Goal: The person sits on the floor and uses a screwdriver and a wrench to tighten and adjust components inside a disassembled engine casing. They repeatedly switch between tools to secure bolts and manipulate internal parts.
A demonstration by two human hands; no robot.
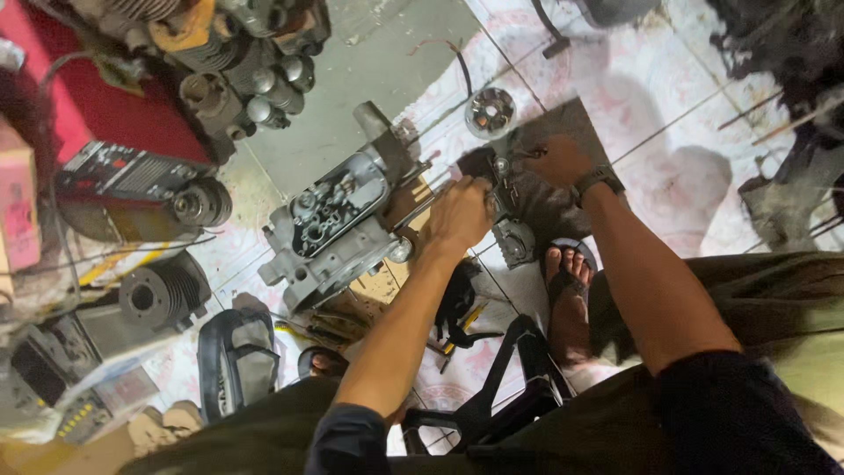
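Note:
A grey engine block [330, 230] with an open top showing valve parts lies on a wooden board [378, 283] on the tiled floor. My left hand [457, 215] rests at its right end, fingers curled on a small dark metal part [482, 164]. My right hand [556, 161], with a watch on the wrist, touches the same cluster of small parts from the right. What the fingers hold is blurred. My foot in a sandal [567, 286] is planted just below the hands.
A round metal disc [490, 112] lies on the floor above the hands. Cylinder parts [163, 295] and other engine pieces [246, 62] crowd the left side beside a red machine [105, 114]. A black plastic stool [505, 387] stands between my legs.

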